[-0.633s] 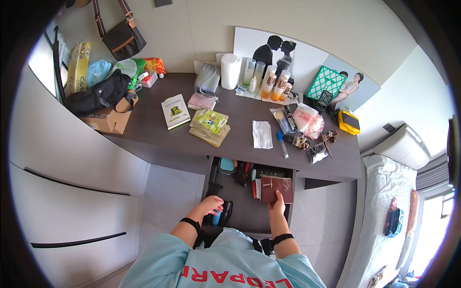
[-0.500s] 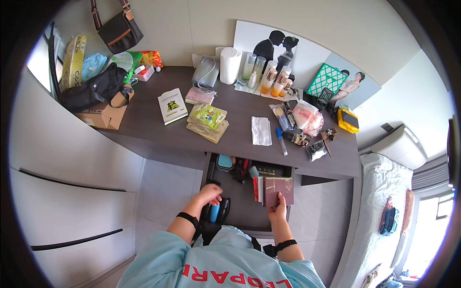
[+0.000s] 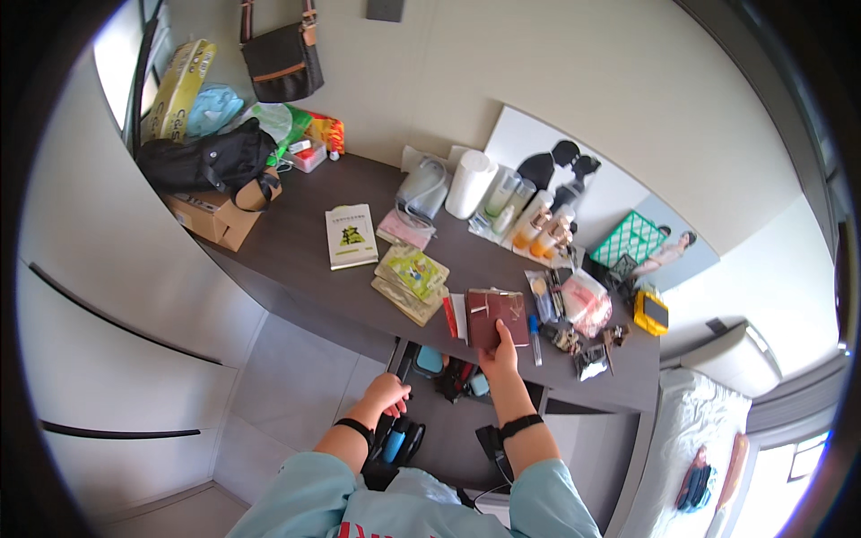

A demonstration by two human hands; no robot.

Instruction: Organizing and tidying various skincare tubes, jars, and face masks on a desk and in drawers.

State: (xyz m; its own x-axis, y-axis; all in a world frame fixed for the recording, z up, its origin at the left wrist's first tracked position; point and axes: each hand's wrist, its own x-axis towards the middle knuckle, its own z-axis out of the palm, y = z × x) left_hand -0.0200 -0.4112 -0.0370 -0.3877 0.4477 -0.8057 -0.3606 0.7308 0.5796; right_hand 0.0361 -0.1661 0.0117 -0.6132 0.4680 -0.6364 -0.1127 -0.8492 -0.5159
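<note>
My right hand (image 3: pixel 502 356) grips a small stack of booklets by its near edge, thumb on top. A dark reddish-brown booklet (image 3: pixel 484 321) lies uppermost, with white and red edges sticking out on its left. The stack is over the front part of the desk, between green-and-cream packets (image 3: pixel 417 272) and a blue-capped tube (image 3: pixel 535 342). Below it stands the pulled-out drawer (image 3: pixel 448 426). My left hand (image 3: pixel 389 393) hovers at the drawer's left side with curled fingers and nothing visible in them. Near it in the drawer are a blue cylinder (image 3: pixel 393 445) and black items.
On the dark desk (image 3: pixel 305 260) are a white book (image 3: pixel 352 237), a paper roll (image 3: pixel 470 184), several bottles (image 3: pixel 543 224), a green-and-white basket (image 3: pixel 628 238) and a yellow pack (image 3: pixel 650 312). A black bag lies on a cardboard box (image 3: pixel 211 218) at left. A bed stands at right.
My right hand has carried the booklets up from the drawer to over the desk front, covering the white tissue's spot. My left hand stays by the drawer. The view has tilted.
</note>
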